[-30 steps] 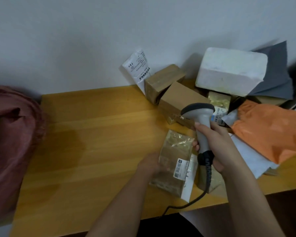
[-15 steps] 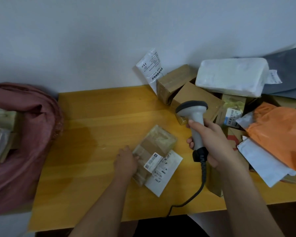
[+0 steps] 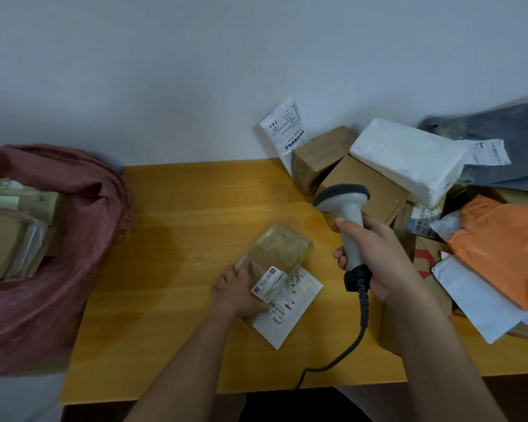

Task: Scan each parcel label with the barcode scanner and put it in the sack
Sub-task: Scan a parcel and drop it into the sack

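Gripping hands: left (image 3: 241, 292) on taped cardboard parcel (image 3: 275, 257), right (image 3: 375, 257) around smooth plastic scanner (image 3: 346, 214).

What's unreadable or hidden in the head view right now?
- Label text on the taped parcel: too small; left hand covers its corner.
- Sack contents: cut off by the left edge.
- Scanner window: faces away.
- Boxes under the orange mailer: covered.

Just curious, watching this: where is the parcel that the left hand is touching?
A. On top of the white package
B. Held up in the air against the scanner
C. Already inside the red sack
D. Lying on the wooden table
D: the taped parcel lies flat on the wooden table under the left hand.
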### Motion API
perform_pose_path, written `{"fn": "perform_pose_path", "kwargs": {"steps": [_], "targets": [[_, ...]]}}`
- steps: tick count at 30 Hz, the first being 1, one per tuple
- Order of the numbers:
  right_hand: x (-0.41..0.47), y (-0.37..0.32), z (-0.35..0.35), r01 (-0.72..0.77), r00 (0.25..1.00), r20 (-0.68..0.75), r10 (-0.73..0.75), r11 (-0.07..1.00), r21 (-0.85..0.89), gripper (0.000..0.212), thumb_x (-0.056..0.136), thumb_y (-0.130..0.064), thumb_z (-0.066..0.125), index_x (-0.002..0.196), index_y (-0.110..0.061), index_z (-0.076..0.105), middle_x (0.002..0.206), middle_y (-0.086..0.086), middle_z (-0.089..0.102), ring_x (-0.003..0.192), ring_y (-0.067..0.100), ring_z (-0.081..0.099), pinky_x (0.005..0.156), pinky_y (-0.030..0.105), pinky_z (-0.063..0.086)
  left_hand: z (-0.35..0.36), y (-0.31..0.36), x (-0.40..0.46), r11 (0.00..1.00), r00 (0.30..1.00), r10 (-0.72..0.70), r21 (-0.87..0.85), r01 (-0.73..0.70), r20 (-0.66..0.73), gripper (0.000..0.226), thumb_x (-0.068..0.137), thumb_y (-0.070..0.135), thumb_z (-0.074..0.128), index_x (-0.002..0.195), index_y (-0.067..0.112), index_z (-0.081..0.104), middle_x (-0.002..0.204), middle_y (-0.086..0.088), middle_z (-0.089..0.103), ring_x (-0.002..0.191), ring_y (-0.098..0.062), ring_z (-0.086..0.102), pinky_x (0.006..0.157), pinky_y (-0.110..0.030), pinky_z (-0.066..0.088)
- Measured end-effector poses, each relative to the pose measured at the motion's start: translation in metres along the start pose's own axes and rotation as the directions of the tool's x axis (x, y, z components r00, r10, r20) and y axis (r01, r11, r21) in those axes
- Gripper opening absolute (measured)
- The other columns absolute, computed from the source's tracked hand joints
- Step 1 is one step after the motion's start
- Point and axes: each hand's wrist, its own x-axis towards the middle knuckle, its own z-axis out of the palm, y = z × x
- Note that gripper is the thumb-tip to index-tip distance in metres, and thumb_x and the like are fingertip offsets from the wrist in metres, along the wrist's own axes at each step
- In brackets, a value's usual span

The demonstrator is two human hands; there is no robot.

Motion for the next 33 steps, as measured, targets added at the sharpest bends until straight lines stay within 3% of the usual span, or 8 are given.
{"fn": "perform_pose_path", "kwargs": {"steps": [2, 4, 7, 10, 16, 25, 30, 33], "targets": [[-0.001, -0.003, 0.002, 0.013, 1.0, 0.005, -0.013, 1.0, 0.007, 0.031, 0.097, -0.022, 0.062, 0.123, -0.004, 0.057, 0.073, 0.012, 0.057, 0.047, 0.013, 0.057, 0.043, 0.022, 0.048, -0.018, -0.003, -0.003, 0.938, 0.991, 0.016, -0.345, 0.031, 0.133, 0.102, 0.072, 0.041, 0.083, 0.152, 0.032, 0.021, 0.151, -0.005, 0.03, 0.133, -0.03, 0.039, 0.101, -0.045, 0.045], [-0.001, -0.005, 0.006, 0.026, 0.999, 0.018, -0.026, 1.0, 0.008, 0.03, 0.097, -0.022, 0.063, 0.121, -0.004, 0.058, 0.074, 0.011, 0.058, 0.049, 0.013, 0.057, 0.044, 0.023, 0.048, -0.031, -0.008, -0.01, 0.742, 0.97, 0.026, -0.655, 0.142, 0.24, 0.066, 0.081, 0.033, 0.076, 0.137, 0.03, 0.041, 0.132, 0.0, 0.054, 0.108, -0.02, 0.059, 0.074, -0.033, 0.054], [-0.002, -0.007, 0.014, 0.03, 0.998, 0.057, -0.029, 0.999, -0.016, 0.027, 0.097, -0.024, 0.062, 0.117, -0.005, 0.059, 0.066, 0.009, 0.06, 0.049, 0.015, 0.056, 0.044, 0.024, 0.048, -0.038, -0.018, -0.02, 0.426, 0.972, -0.067, -0.875, 0.231, 0.224, 0.038, 0.093, 0.024, 0.057, 0.129, 0.012, 0.055, 0.095, -0.004, 0.064, 0.083, -0.02, 0.062, 0.058, -0.029, 0.051], [-0.003, -0.007, 0.024, 0.001, 0.995, 0.104, 0.004, 0.999, -0.053, 0.027, 0.099, -0.028, 0.06, 0.113, -0.006, 0.06, 0.057, 0.006, 0.059, 0.048, 0.015, 0.056, 0.044, 0.024, 0.047, -0.033, -0.032, -0.027, 0.26, 0.965, -0.096, -0.93, 0.261, 0.244, 0.03, 0.099, 0.025, 0.051, 0.123, 0.01, 0.059, 0.099, -0.009, 0.065, 0.079, -0.023, 0.064, 0.055, -0.03, 0.052], [-0.006, -0.003, 0.042, -0.051, 0.973, 0.213, 0.088, 0.983, -0.174, 0.029, 0.101, -0.035, 0.054, 0.11, -0.008, 0.061, 0.077, 0.015, 0.056, 0.051, 0.016, 0.059, 0.046, 0.025, 0.048, -0.009, -0.046, -0.032, 0.179, 0.943, -0.138, -0.929, 0.325, 0.303, 0.035, 0.089, -0.002, 0.064, 0.122, 0.008, 0.061, 0.102, -0.013, 0.075, 0.082, -0.028, 0.074, 0.056, -0.033, 0.057], [-0.013, -0.005, 0.058, -0.037, 0.961, 0.256, 0.108, 0.963, -0.268, 0.032, 0.103, -0.035, 0.052, 0.115, -0.006, 0.059, 0.08, 0.015, 0.058, 0.048, 0.011, 0.06, 0.046, 0.022, 0.049, -0.013, -0.059, -0.03, 0.261, 0.937, -0.298, -0.929, 0.264, 0.183, 0.026, 0.1, 0.014, 0.043, 0.116, 0.012, 0.063, 0.1, -0.011, 0.067, 0.078, -0.025, 0.061, 0.058, -0.032, 0.049], [-0.015, -0.006, 0.061, -0.019, 0.962, 0.258, 0.086, 0.968, -0.252, 0.031, 0.103, -0.034, 0.052, 0.115, -0.006, 0.058, 0.089, 0.016, 0.056, 0.05, 0.013, 0.06, 0.047, 0.023, 0.049, -0.026, -0.062, -0.026, 0.061, 0.953, -0.265, -0.984, 0.167, 0.145, 0.022, 0.102, 0.008, 0.042, 0.121, 0.003, 0.052, 0.098, -0.014, 0.063, 0.084, -0.03, 0.063, 0.066, -0.04, 0.054], [-0.016, -0.007, 0.061, -0.016, 0.959, 0.269, 0.09, 0.964, -0.265, 0.033, 0.103, -0.033, 0.052, 0.119, -0.005, 0.058, 0.084, 0.016, 0.056, 0.048, 0.013, 0.059, 0.046, 0.023, 0.048, -0.023, -0.058, -0.026, 0.087, 0.957, -0.217, -0.973, 0.215, 0.193, 0.026, 0.102, 0.013, 0.047, 0.127, 0.007, 0.053, 0.111, -0.015, 0.062, 0.095, -0.033, 0.063, 0.066, -0.041, 0.055]]}}
